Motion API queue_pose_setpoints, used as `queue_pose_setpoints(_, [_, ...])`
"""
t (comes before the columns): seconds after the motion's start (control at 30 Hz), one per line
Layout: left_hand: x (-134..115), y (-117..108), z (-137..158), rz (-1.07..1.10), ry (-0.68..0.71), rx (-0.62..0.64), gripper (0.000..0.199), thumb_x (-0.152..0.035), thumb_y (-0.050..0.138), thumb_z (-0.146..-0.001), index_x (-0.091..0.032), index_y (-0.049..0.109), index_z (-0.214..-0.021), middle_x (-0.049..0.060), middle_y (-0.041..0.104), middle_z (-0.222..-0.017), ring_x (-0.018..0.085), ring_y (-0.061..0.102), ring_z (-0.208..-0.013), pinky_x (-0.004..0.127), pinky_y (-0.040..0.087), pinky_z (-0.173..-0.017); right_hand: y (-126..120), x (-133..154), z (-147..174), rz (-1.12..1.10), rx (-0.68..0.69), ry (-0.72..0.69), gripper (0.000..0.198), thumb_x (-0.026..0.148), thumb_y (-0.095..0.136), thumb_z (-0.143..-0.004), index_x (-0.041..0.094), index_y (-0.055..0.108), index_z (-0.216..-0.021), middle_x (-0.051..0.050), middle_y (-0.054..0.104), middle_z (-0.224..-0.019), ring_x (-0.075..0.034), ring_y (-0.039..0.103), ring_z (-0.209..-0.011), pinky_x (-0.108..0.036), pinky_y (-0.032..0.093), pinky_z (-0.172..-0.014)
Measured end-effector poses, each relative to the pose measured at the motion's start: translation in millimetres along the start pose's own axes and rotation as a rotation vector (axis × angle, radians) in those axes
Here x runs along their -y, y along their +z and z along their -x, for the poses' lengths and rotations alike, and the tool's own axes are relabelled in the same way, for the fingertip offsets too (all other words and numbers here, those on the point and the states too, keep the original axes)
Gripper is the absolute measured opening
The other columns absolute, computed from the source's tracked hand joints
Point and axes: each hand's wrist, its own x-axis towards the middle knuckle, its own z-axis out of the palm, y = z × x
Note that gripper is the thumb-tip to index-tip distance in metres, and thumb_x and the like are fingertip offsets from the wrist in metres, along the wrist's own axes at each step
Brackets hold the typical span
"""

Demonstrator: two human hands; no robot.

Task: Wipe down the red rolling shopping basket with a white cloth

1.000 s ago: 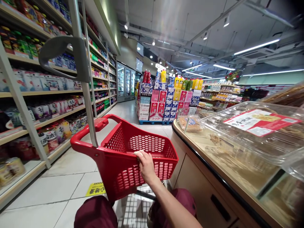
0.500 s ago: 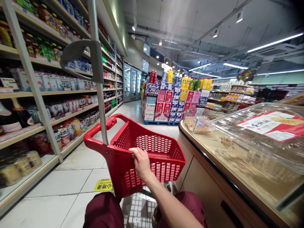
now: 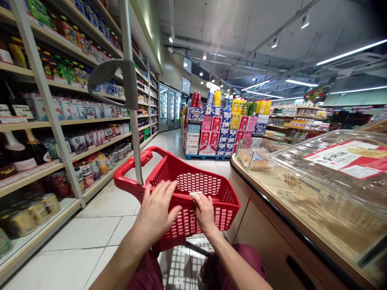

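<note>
A red plastic shopping basket cart (image 3: 193,177) with perforated walls stands before my knees. On its near rim my right hand (image 3: 204,211) is closed over a small white cloth (image 3: 196,195), pressing it to the red edge; most of the cloth is hidden under the fingers. My left hand (image 3: 159,209) is raised in front of the cart's near left side, fingers stretched and thumb apart, holding nothing. Whether it touches the rim I cannot tell. A metal pole (image 3: 135,133) with a grey plastic loop (image 3: 116,82) rises by the cart's handle (image 3: 128,171).
Shelves of drinks (image 3: 75,117) line the left side. At right, a wooden counter (image 3: 260,225) carries clear plastic food boxes (image 3: 335,161) close beside the cart. Stacked drink cartons (image 3: 211,131) on a blue pallet stand ahead, with glass-door coolers (image 3: 171,104) beyond.
My left hand has come into view from below, over the cart's near left side. My right hand has slid rightward along the rim, and the white cloth shows more clearly.
</note>
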Motion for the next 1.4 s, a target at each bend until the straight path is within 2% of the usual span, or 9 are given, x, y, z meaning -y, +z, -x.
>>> queue_pose_setpoints(0.17, [10, 39, -7, -0.193, -0.118, 0.179, 0.052, -0.019, 0.047, -0.073, -0.011, 0.044, -0.125, 0.013, 0.042, -0.135, 0.028, 0.027, -0.129, 0.055, 0.011, -0.107, 24, 35, -18, -0.025, 0.043, -0.117, 0.060, -0.002, 0.033, -0.076, 0.028, 0.043, -0.127, -0.002, 0.051, -0.127, -0.014, 0.040, -0.120, -0.035, 0.024, -0.100])
queue_pose_setpoints(0.33, [14, 59, 0, -0.231, -0.101, 0.225, 0.057, -0.017, 0.043, -0.071, -0.012, 0.042, -0.127, 0.011, 0.042, -0.135, 0.026, 0.025, -0.131, 0.054, 0.001, -0.108, -6, -14, 4, 0.091, -0.023, -0.026, 0.061, -0.003, 0.032, -0.076, 0.031, 0.045, -0.125, -0.001, 0.055, -0.122, -0.015, 0.043, -0.117, -0.040, 0.021, -0.101])
queue_pose_setpoints(0.43, [6, 61, 2, -0.242, -0.104, 0.216, 0.058, -0.018, 0.044, -0.070, -0.011, 0.043, -0.127, 0.012, 0.042, -0.135, 0.027, 0.025, -0.131, 0.053, 0.001, -0.108, -8, -20, 11, 0.122, -0.087, 0.015, 0.057, -0.002, 0.033, -0.077, 0.027, 0.047, -0.124, -0.003, 0.055, -0.122, -0.016, 0.041, -0.118, -0.038, 0.025, -0.099])
queue_pose_setpoints(0.6, [-3, 64, 2, -0.272, -0.107, 0.210, 0.057, -0.018, 0.045, -0.069, -0.010, 0.044, -0.126, 0.013, 0.040, -0.136, 0.028, 0.023, -0.131, 0.050, 0.004, -0.109, 12, 3, 0, 0.081, -0.020, -0.100, 0.065, -0.005, 0.030, -0.074, 0.027, 0.041, -0.129, -0.002, 0.050, -0.127, -0.014, 0.037, -0.122, -0.037, 0.025, -0.100])
queue_pose_setpoints(0.7, [-2, 66, 2, -0.274, -0.099, 0.216, 0.058, -0.018, 0.045, -0.069, -0.011, 0.043, -0.127, 0.012, 0.039, -0.137, 0.028, 0.022, -0.132, 0.051, 0.003, -0.109, -8, -28, 13, 0.139, -0.029, -0.018, 0.069, -0.007, 0.027, -0.073, 0.031, 0.041, -0.128, 0.000, 0.051, -0.127, -0.014, 0.037, -0.122, -0.041, 0.023, -0.101])
queue_pose_setpoints(0.8, [-5, 68, 2, -0.289, -0.115, 0.204, 0.059, -0.017, 0.045, -0.069, -0.010, 0.042, -0.127, 0.013, 0.038, -0.137, 0.028, 0.020, -0.132, 0.051, 0.002, -0.109, -27, -60, 28, 0.210, -0.139, 0.128, 0.064, -0.004, 0.027, -0.075, 0.029, 0.046, -0.125, -0.002, 0.051, -0.126, -0.017, 0.037, -0.122, -0.044, 0.023, -0.101])
queue_pose_setpoints(1.03, [-15, 73, 2, -0.273, -0.141, 0.203, 0.060, -0.017, 0.047, -0.068, -0.009, 0.041, -0.128, 0.016, 0.034, -0.139, 0.029, 0.019, -0.133, 0.050, 0.008, -0.108, -12, -42, 20, 0.167, -0.063, -0.006, 0.062, -0.004, 0.028, -0.075, 0.026, 0.045, -0.127, -0.002, 0.049, -0.128, -0.015, 0.032, -0.125, -0.038, 0.023, -0.102])
queue_pose_setpoints(1.23, [-21, 79, 2, -0.283, -0.158, 0.198, 0.062, -0.017, 0.047, -0.067, -0.007, 0.039, -0.128, 0.018, 0.031, -0.140, 0.030, 0.015, -0.134, 0.050, 0.008, -0.108, -48, -96, 41, 0.251, -0.234, 0.255, 0.062, -0.002, 0.028, -0.075, 0.029, 0.046, -0.125, -0.002, 0.053, -0.123, -0.016, 0.037, -0.122, -0.043, 0.025, -0.101])
queue_pose_setpoints(1.4, [-27, 87, 3, -0.280, -0.144, 0.196, 0.062, -0.020, 0.047, -0.070, -0.005, 0.037, -0.129, 0.018, 0.029, -0.141, 0.030, 0.015, -0.134, 0.051, 0.011, -0.108, -32, -78, 33, 0.170, -0.137, 0.029, 0.063, -0.004, 0.028, -0.073, 0.025, 0.047, -0.126, -0.002, 0.050, -0.128, -0.015, 0.030, -0.127, -0.039, 0.026, -0.103])
